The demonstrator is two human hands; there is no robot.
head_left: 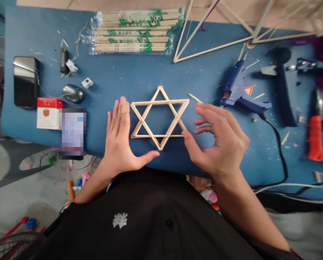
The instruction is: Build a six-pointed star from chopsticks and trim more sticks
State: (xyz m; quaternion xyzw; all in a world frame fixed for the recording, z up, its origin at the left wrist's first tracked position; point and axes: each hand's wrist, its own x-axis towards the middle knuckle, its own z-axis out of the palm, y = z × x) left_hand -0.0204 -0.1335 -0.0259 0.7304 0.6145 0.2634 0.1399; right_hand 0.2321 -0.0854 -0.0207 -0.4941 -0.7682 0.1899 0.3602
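A six-pointed star made of wooden sticks [159, 117] lies flat on the blue table [118, 77]. My left hand [121, 137] rests flat beside the star's left edge, fingers stretched out, a plaster on one fingertip. Its thumb reaches under the star's lower point. My right hand [217, 139] hovers at the star's right side, fingers spread and curled loosely, thumb tip touching the star's lower right corner. Neither hand holds anything.
A blue glue gun [238, 92] with a black cord lies right of the star. Packs of chopsticks [135, 32] lie at the back, a stick frame [218, 32] at back right. A phone [24, 81], a red-white box [48, 112] and a lighter [64, 59] lie left. An orange-handled tool [316, 137] lies far right.
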